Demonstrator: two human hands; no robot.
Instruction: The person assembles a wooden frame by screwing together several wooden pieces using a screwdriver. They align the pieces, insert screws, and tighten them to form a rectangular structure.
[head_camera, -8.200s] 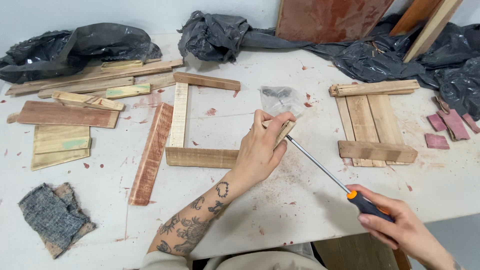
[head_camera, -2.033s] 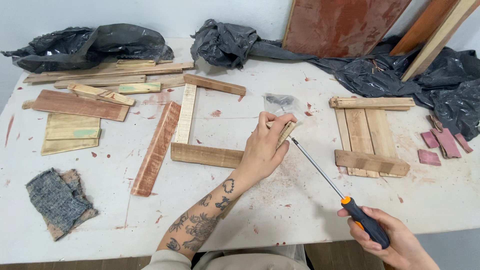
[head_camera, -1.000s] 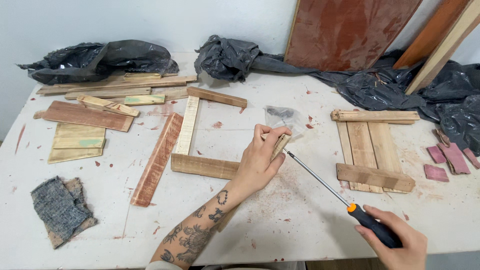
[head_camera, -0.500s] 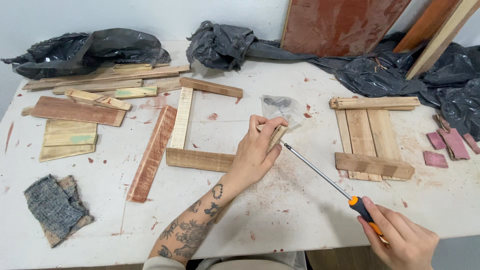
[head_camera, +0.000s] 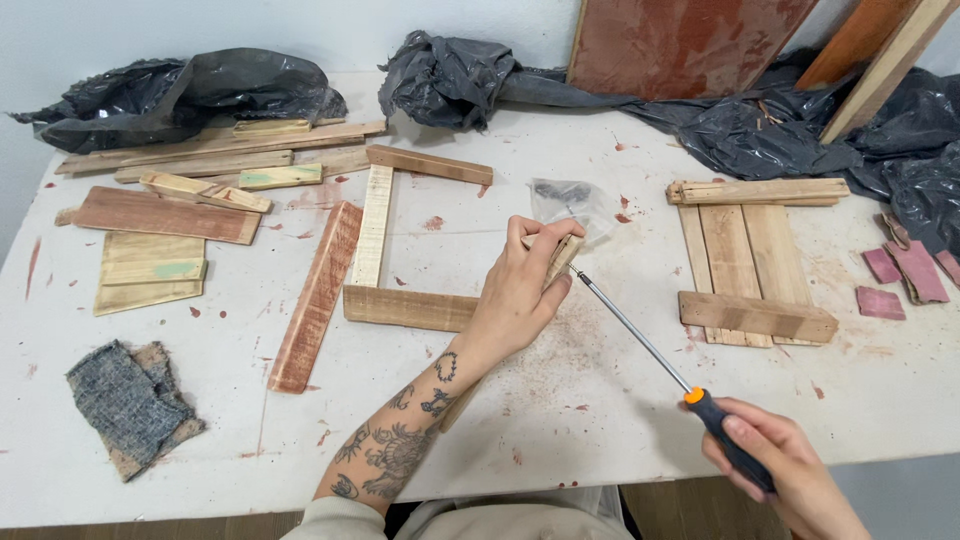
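A: OK, status. The wood slat lies on the white table, at the right side of the open wooden frame. Left hand is clamped over its far end, fingers curled round it, pressing down. Looks like it's pinned so it can't twist under the tool.

B: Tool?

A: Long screwdriver, black handle with an orange collar. Right hand is clenched around the handle at the near table edge. The shaft runs up and left, and the tip sits at the slat just beside the left fingers. Low angle, probably because the person drives into the slat's side, not its top.

B: Screw visible?

A: No. Contact point is too small and half covered by the hand.

B: What's around it?

A: Small clear plastic bag with dark bits just beyond the left hand, within easy reach; hardware, I'd guess. To the right a small slatted panel, boards side by side with a cross piece at each end. Pink chips past that. A loose reddish plank lies just left of the frame. Further left, a pile of offcuts, and a grey rag near the front edge. Black plastic sheeting and leaning boards sit along the back wall.
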